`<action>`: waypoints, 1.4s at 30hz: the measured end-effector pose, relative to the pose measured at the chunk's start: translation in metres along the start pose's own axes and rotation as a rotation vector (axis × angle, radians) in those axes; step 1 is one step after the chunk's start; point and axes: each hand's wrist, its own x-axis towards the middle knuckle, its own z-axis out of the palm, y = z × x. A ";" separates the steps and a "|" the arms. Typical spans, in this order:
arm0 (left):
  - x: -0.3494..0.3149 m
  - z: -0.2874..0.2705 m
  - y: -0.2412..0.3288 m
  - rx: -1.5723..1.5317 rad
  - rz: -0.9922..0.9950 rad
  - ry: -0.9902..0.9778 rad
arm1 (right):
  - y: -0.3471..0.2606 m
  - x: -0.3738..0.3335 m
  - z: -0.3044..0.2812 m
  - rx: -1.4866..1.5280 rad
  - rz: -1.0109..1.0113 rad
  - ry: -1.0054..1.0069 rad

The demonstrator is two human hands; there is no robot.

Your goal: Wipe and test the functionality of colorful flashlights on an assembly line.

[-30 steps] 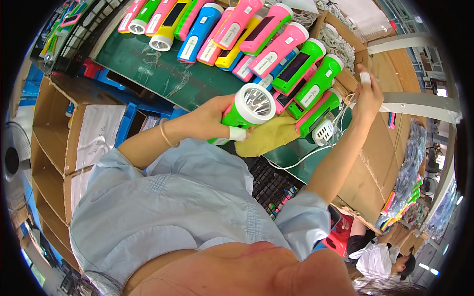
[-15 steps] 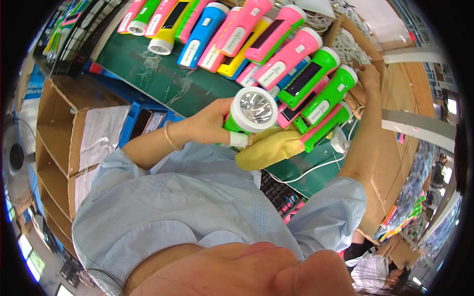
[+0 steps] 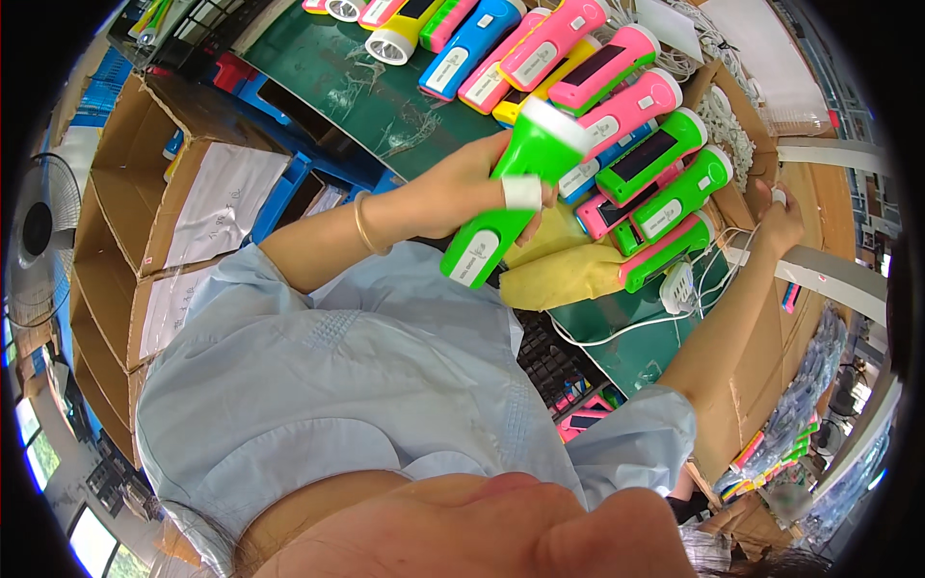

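Note:
My left hand (image 3: 470,185) is closed around a green flashlight (image 3: 480,237) with a white head, held tilted above the table's near edge. White tape wraps one finger of that hand. At the right, beside a cardboard box of white cords, my right hand (image 3: 779,227) pinches a small white piece (image 3: 779,197); its exact kind is too small to make out. Several pink, green, blue and yellow flashlights, among them a blue flashlight (image 3: 470,48) and a pink flashlight (image 3: 554,43), lie in an overlapping row on the green table (image 3: 390,120). A yellow cloth (image 3: 564,275) lies under the nearest ones.
A white power strip (image 3: 679,289) with a looping cord sits right of the cloth. The cardboard box of cords (image 3: 725,125) stands at the back right, near a grey metal bar (image 3: 833,275). Cardboard shelving (image 3: 116,222) and a fan (image 3: 39,231) are on the left.
The green flashlight has turned from lens facing up to its side showing, its head now pointing up and right. My right hand has come out of the cord box with a small white piece.

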 end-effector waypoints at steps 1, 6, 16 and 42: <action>0.001 -0.002 0.000 -0.094 -0.013 -0.013 | -0.020 -0.023 -0.005 0.309 0.042 -0.067; 0.012 0.001 -0.006 -0.042 0.001 -0.100 | -0.123 -0.182 -0.015 0.821 0.164 -0.404; 0.011 0.021 -0.010 0.096 -0.007 -0.141 | -0.149 -0.266 0.025 0.590 -0.062 -0.519; 0.046 0.037 -0.012 -0.179 -0.298 -0.085 | -0.074 -0.329 0.035 0.621 0.240 -0.230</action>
